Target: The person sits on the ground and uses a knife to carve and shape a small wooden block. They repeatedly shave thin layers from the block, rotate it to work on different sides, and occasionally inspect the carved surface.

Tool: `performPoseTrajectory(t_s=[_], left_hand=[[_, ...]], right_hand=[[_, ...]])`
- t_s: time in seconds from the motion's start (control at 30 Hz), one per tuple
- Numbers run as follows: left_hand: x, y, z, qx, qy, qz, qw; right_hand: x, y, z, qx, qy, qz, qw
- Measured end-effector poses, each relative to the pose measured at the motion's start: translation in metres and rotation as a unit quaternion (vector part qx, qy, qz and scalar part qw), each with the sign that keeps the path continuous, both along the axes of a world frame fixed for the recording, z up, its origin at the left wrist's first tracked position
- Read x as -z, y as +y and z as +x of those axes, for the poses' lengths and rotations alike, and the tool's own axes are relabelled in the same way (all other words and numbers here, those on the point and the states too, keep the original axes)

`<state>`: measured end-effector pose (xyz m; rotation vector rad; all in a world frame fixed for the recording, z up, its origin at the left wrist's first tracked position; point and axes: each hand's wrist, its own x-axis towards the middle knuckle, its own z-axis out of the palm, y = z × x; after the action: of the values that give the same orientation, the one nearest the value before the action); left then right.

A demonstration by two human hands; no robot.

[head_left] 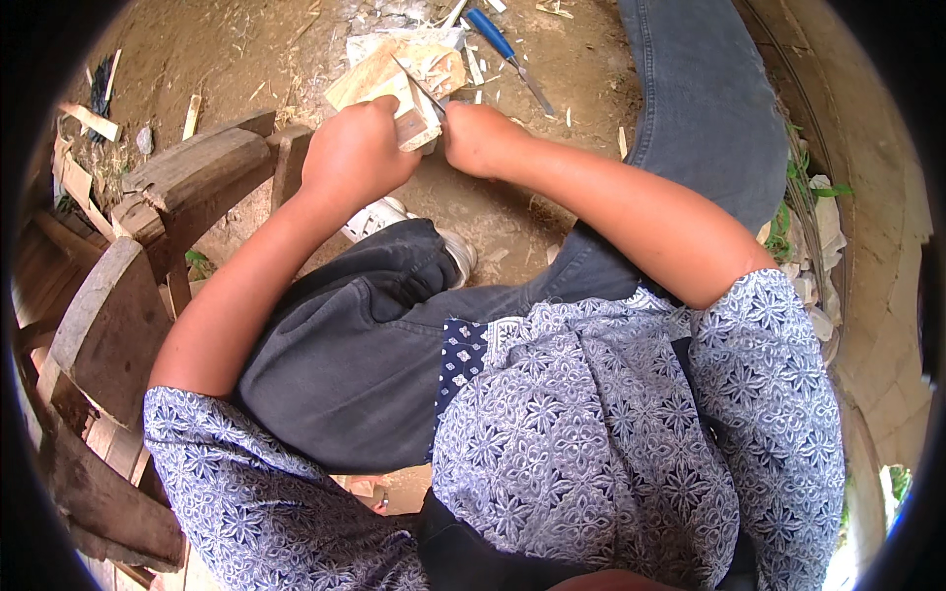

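My left hand (357, 150) grips a small pale wooden block (412, 118) at its lower left side. Close beside it, my right hand (478, 138) is closed around a thin metal blade (418, 84) whose tip rests across the top of the block. Both hands meet above the dirt ground, just beyond my bent knee in dark grey trousers (365, 325). The handle of the blade is hidden inside my fist.
A blue-handled chisel (503, 44) lies on the ground past the hands, among wood chips and flat wood offcuts (394, 69). Rough curved wooden pieces (192, 172) are stacked at the left. A stone wall (867, 197) and some plants run along the right.
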<state>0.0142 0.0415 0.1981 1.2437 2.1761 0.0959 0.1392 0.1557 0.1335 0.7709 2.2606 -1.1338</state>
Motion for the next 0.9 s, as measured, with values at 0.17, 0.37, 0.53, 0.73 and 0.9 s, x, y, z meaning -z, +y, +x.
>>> performPoseTrajectory(t_s=[0.17, 0.37, 0.53, 0.73, 0.9], left_hand=[[-0.002, 0.001, -0.004, 0.002, 0.007, 0.01, 1.0], [-0.005, 0.006, -0.002, 0.013, 0.012, -0.004, 1.0], [-0.001, 0.001, -0.005, 0.008, 0.007, 0.015, 1.0], [-0.001, 0.002, -0.004, 0.01, 0.011, 0.01, 1.0], [0.0, 0.001, -0.007, -0.001, 0.005, 0.004, 1.0]], right_hand=[[0.022, -0.009, 0.0, 0.032, 0.103, 0.013, 0.994], [0.033, 0.007, -0.016, 0.013, 0.133, -0.013, 0.991], [0.025, -0.007, 0.021, 0.015, 0.081, 0.021, 0.996], [0.004, -0.009, 0.014, 0.053, -0.011, -0.036, 0.998], [0.025, -0.007, -0.004, 0.017, -0.018, -0.061, 0.998]])
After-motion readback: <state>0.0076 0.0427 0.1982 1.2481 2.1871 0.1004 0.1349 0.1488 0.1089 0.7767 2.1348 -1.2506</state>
